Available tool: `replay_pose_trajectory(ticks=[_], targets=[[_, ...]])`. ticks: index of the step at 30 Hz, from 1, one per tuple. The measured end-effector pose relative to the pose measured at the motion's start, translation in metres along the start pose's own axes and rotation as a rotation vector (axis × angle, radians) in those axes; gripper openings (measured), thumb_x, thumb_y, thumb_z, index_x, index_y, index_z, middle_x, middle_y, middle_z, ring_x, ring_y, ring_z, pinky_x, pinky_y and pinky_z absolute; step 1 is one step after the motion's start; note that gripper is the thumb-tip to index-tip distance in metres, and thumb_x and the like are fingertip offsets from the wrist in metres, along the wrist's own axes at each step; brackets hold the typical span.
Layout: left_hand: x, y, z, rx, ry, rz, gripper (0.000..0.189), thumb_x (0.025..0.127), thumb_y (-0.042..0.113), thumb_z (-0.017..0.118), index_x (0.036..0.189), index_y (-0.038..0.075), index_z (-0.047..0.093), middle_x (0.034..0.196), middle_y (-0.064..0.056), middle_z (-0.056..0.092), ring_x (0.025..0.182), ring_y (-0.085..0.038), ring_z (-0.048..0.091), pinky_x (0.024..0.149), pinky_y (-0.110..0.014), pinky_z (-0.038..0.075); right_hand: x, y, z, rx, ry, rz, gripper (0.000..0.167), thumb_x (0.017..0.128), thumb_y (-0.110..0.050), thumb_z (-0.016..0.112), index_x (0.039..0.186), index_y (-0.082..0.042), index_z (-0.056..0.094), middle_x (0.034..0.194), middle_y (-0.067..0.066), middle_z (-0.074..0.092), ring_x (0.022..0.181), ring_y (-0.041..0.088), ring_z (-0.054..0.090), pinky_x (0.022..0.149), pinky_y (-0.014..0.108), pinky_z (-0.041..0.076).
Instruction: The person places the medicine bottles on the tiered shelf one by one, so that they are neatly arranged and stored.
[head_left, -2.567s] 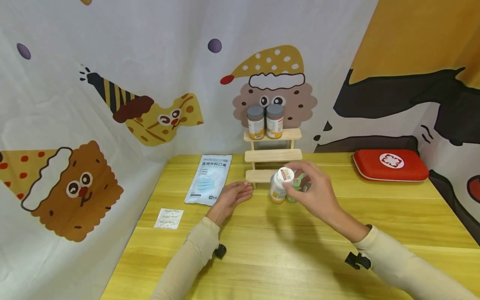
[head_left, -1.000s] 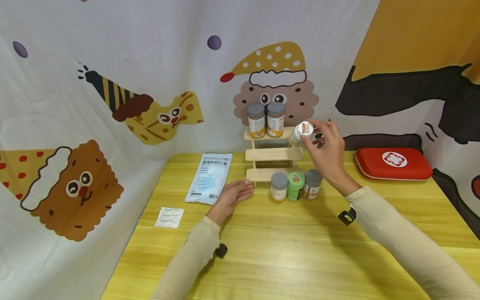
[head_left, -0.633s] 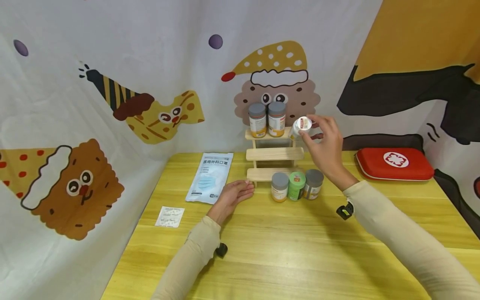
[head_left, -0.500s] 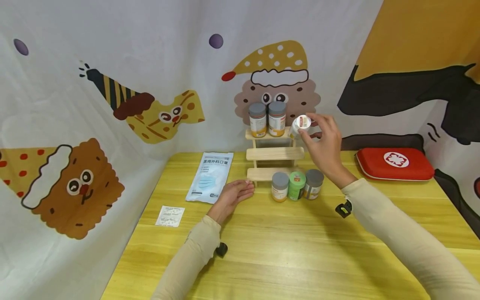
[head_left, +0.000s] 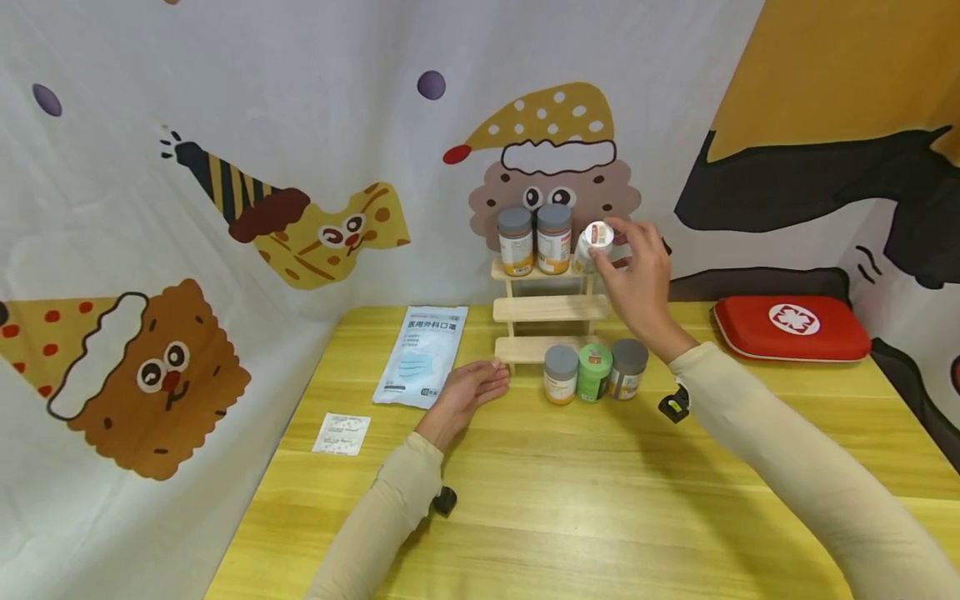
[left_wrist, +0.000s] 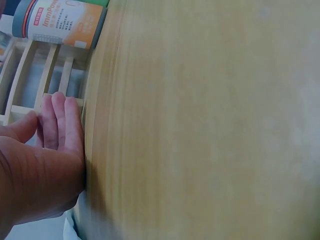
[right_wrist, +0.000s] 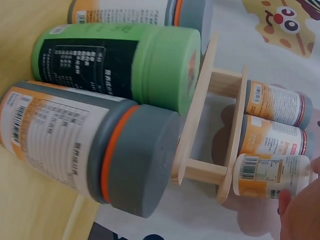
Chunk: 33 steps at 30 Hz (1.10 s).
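Note:
My right hand (head_left: 637, 271) pinches a white pill bottle (head_left: 597, 242) near its cap, at the right end of the top step of a small wooden tiered stand (head_left: 551, 308). In the right wrist view the bottle (right_wrist: 272, 175) stands right at the step's edge, beside two grey-capped supplement jars (right_wrist: 277, 102). Those jars (head_left: 516, 242) occupy the left part of that top step. My left hand (head_left: 465, 392) has straight, relaxed fingers, with the fingertips right at the lower left corner of the stand; the left wrist view shows the fingers (left_wrist: 60, 117) beside its wooden frame.
Before the stand are two grey-capped jars (head_left: 560, 375) with a green jar (head_left: 594, 372) between them. A face mask packet (head_left: 422, 354) and a small white sachet (head_left: 341, 434) lie left. A red first-aid case (head_left: 791, 327) sits at the back right against the printed cloth.
My right hand lifts the white bottle from near the front jars up to the top step, then shifts it left toward the two jars there. The left hand stays in place.

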<state>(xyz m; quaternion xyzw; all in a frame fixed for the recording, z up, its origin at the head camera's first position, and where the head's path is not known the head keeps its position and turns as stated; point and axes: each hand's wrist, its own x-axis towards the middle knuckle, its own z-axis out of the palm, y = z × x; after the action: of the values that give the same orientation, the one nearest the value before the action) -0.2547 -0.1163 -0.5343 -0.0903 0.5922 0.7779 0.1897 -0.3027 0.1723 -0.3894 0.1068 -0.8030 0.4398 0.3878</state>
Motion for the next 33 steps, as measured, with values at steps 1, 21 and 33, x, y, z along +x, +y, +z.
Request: replay_pose_trajectory(ticks=[1, 21, 33], targets=[[0.0, 0.0, 0.0, 0.002, 0.0, 0.002, 0.033, 0.107, 0.018, 0.065, 0.132, -0.003, 0.066, 0.126, -0.019, 0.075, 0.108, -0.022, 0.077, 0.102, -0.036, 0.065, 0.002, 0.0, 0.001, -0.005, -0.002, -0.002, 0.043, 0.094, -0.01, 0.081, 0.134, -0.004, 0.069, 0.121, 0.027, 0.063, 0.109, 0.04, 0.064, 0.071, 0.011, 0.051], [0.001, 0.001, 0.0, -0.007, 0.003, 0.001, 0.032, 0.107, 0.019, 0.065, 0.131, -0.002, 0.067, 0.122, -0.016, 0.077, 0.103, -0.019, 0.078, 0.104, -0.037, 0.064, 0.032, -0.004, 0.003, -0.12, -0.116, 0.176, 0.041, 0.097, -0.023, 0.078, 0.133, -0.005, 0.069, 0.122, 0.02, 0.066, 0.111, 0.036, 0.065, 0.09, 0.05, 0.05], [0.0, 0.001, 0.002, -0.016, 0.013, -0.004, 0.03, 0.107, 0.018, 0.066, 0.129, -0.002, 0.068, 0.122, -0.018, 0.077, 0.104, -0.02, 0.078, 0.102, -0.037, 0.065, 0.038, -0.001, 0.011, -0.17, -0.11, 0.22, 0.042, 0.099, -0.027, 0.076, 0.135, -0.006, 0.067, 0.121, 0.018, 0.063, 0.106, 0.034, 0.062, 0.085, 0.046, 0.05]])
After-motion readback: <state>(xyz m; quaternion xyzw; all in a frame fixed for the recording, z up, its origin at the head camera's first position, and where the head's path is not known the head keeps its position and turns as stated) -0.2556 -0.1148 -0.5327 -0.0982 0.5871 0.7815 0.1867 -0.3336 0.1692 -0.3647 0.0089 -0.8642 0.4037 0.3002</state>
